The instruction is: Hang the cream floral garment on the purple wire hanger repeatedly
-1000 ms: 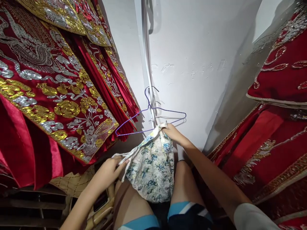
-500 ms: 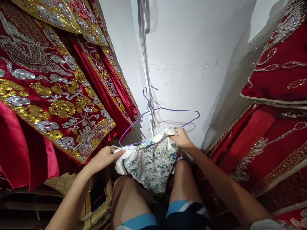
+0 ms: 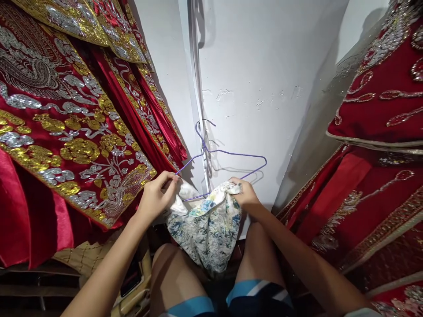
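Observation:
A white garment with a blue and yellow floral print (image 3: 205,233) hangs between my hands above my knees. My left hand (image 3: 157,193) pinches its upper left edge, beside the left arm of a purple wire hanger (image 3: 236,153). With closed fingers, my right hand (image 3: 245,193) grips the bunched top edge on the other side. The hanger's hook sits at the narrow white strip on the wall. Its lower bar passes behind or into the garment's opening; the ends of the bar are partly hidden by cloth and hands.
Red garments with gold and silver sequins (image 3: 81,149) hang close on my left. More red beaded garments (image 3: 373,119) hang on my right. Ahead stands a white wall (image 3: 257,53). Low on the left, a dark phone (image 3: 131,279) lies on a bamboo-like seat (image 3: 124,306).
My left hand has moved up and slightly right, lifting the garment's left edge over the hanger's left side. My right hand stays at its edge, and the view has shifted slightly.

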`<action>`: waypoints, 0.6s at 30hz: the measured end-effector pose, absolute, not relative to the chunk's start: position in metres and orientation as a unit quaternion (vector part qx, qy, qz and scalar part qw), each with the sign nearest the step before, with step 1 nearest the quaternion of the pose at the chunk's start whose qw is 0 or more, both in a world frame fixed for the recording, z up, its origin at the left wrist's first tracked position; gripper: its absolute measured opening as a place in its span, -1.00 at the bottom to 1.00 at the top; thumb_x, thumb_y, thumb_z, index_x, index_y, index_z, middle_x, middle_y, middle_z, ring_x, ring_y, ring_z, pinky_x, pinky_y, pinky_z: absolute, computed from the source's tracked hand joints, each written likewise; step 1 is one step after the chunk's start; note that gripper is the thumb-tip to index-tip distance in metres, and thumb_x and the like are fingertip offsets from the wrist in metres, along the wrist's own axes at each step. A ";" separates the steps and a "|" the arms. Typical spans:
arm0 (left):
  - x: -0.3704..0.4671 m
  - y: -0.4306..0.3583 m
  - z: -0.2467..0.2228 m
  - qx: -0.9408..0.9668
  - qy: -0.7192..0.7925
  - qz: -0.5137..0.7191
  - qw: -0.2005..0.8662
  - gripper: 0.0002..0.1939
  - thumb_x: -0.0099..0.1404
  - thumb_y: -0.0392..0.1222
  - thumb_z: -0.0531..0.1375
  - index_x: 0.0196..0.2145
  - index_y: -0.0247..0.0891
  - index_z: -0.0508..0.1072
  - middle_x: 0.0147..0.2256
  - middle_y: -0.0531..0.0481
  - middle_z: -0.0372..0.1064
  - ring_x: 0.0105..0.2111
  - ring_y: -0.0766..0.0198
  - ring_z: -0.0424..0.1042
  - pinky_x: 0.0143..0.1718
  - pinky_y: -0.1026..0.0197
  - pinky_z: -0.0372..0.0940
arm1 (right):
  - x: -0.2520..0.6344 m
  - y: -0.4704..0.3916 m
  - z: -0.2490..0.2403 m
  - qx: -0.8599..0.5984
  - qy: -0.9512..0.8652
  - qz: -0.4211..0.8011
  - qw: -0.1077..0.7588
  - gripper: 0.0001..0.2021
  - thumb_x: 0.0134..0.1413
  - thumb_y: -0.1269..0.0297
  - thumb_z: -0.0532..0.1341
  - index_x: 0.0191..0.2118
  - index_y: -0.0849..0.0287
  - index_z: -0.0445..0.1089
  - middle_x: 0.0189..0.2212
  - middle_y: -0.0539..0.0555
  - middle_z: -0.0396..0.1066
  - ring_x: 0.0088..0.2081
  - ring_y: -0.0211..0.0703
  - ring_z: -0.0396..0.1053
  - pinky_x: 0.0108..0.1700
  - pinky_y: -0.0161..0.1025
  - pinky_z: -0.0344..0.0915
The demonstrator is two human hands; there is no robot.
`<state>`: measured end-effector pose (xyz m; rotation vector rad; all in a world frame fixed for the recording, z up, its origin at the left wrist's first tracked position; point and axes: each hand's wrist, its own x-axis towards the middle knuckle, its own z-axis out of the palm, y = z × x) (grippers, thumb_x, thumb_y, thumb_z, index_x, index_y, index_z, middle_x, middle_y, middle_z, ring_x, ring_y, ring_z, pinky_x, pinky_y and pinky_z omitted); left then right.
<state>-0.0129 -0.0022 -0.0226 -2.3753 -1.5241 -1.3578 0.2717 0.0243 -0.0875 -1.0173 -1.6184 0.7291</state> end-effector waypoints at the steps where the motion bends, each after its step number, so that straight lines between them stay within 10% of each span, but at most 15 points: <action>1: -0.013 -0.001 -0.025 -0.751 -0.485 -0.448 0.013 -0.68 0.35 -0.07 0.11 -0.02 -0.26 0.42 -0.29 -0.02 0.52 -0.33 0.25 0.49 -0.25 0.27 0.32 | 0.278 0.025 -0.087 -0.433 -0.666 0.276 0.540 -0.65 -0.16 0.35 0.23 -0.14 0.17 0.46 -0.53 -0.07 0.29 -0.45 -0.20 0.26 -0.40 -0.31 0.16; 4: -0.016 0.002 -0.031 -0.744 -0.492 -0.450 0.042 -0.63 0.39 -0.03 0.08 0.04 -0.26 0.43 -0.26 -0.02 0.54 -0.34 0.26 0.50 -0.27 0.29 0.32 | 0.304 0.034 -0.079 -0.471 -0.622 0.196 0.594 -0.12 -0.19 0.39 0.28 0.36 0.16 0.09 -0.47 -0.08 0.37 -0.44 -0.16 0.32 -0.34 -0.27 0.24; 7: -0.016 0.003 -0.032 -0.754 -0.499 -0.423 0.066 -0.67 0.41 -0.01 0.06 -0.15 -0.27 0.51 -0.32 0.00 0.53 -0.39 0.28 0.47 -0.28 0.29 0.31 | 0.328 0.052 -0.069 -0.497 -0.614 0.170 0.589 -0.05 -0.15 0.35 0.29 0.41 0.28 -0.02 -0.43 -0.02 0.43 -0.40 -0.11 0.35 -0.25 -0.20 0.30; 14: -0.024 0.005 -0.017 -0.701 -0.527 -0.452 0.161 -0.64 0.39 0.05 0.09 -0.16 -0.29 0.49 -0.02 -0.24 0.34 0.02 0.01 0.35 0.07 0.06 0.23 | 0.353 0.050 -0.043 -0.500 -0.646 0.187 0.546 -0.83 -0.10 0.25 0.31 -0.40 0.26 0.52 -0.48 0.04 0.47 -0.38 -0.09 0.40 -0.32 -0.24 0.27; 18: -0.039 0.008 -0.012 -0.680 -0.603 -0.414 0.047 -0.43 0.35 0.20 0.07 0.09 -0.30 0.39 0.00 -0.25 0.39 0.00 -0.06 0.35 0.07 -0.04 0.23 | 0.360 0.029 -0.026 -0.438 -0.654 0.372 0.492 -0.74 -0.31 0.18 0.48 -0.53 0.23 0.47 -0.57 0.01 0.44 -0.49 -0.13 0.38 -0.45 -0.27 0.24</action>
